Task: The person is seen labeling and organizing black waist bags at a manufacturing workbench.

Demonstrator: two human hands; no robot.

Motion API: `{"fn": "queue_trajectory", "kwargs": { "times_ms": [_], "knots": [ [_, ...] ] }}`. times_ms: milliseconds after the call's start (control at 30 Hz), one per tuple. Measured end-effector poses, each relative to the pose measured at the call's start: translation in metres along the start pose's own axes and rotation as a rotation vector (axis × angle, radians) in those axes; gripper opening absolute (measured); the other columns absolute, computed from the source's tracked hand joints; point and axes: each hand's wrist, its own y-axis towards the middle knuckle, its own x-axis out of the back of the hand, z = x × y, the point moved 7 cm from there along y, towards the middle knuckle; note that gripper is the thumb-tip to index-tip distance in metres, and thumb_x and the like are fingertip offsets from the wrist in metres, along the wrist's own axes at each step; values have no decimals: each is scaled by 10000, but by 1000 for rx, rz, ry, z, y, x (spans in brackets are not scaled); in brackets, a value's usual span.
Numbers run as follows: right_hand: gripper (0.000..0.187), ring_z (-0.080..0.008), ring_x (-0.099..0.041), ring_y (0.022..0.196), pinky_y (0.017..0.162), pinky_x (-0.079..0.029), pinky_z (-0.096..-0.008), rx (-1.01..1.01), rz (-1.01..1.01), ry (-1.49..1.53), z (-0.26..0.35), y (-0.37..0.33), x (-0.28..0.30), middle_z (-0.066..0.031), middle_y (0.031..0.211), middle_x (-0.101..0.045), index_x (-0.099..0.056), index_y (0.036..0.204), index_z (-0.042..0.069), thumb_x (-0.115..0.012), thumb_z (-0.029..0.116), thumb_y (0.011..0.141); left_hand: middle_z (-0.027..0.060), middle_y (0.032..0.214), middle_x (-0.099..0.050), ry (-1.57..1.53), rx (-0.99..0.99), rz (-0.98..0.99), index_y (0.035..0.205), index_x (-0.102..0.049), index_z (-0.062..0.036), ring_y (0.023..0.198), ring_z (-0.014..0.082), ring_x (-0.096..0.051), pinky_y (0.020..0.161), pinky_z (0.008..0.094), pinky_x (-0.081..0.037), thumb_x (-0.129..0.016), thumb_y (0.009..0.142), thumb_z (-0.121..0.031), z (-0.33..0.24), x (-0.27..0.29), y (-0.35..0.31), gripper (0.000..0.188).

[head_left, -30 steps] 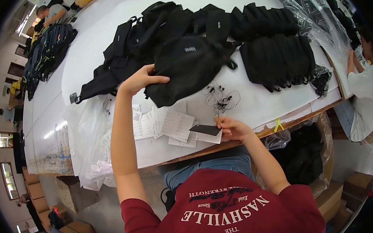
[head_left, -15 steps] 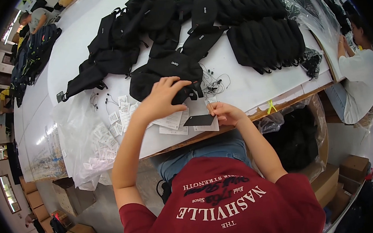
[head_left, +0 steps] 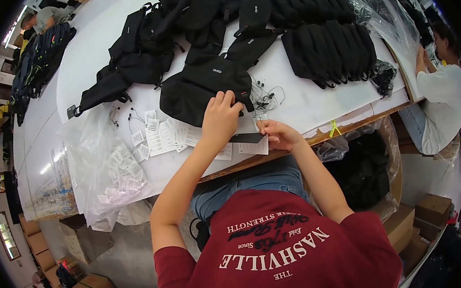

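A small black bag (head_left: 191,95) lies near the table's front edge. My left hand (head_left: 222,115) is closed on its right lower part, with the fingertips hidden against the dark cloth. Just to the right, my right hand (head_left: 280,134) pinches a black card tag (head_left: 247,138) at its right end. Under and beside that tag lie white printed paper labels (head_left: 255,146), several of them spread in a row to the left. Thin black tag strings (head_left: 265,100) sit in a tangle to the right of the bag.
More black bags (head_left: 143,64) are heaped behind, and a neat row of them (head_left: 329,55) stands at the right. A clear plastic bag of labels (head_left: 106,175) lies at left. An open carton of black goods (head_left: 365,166) is below the table edge. Another person (head_left: 443,95) works at right.
My left hand has moved right and its spread fingers have closed on the bag's right side. My right hand keeps the black tag, which has tilted flatter.
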Motion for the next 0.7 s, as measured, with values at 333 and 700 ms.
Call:
{"fn": "queue_trajectory", "kwargs": {
  "times_ms": [333,700],
  "knots": [
    [151,-12,-356,471,501,-320,-188,-2,36,30,1,2,-3,75,611,-429,-532,868,62,-608,192,874,29,855,-569,-744,301,34,769,-577,-22,757,167,-473,679,272,-414,-617,753,-57,37,23,-1,56],
    [159,-16,-354,465,526,-340,-199,-3,23,25,2,1,1,69,580,-420,-526,863,67,-609,202,867,21,884,-614,-1192,562,-24,583,-417,-2,666,43,-411,625,201,-324,-599,765,-43,67,33,-9,261]
  ]
}}
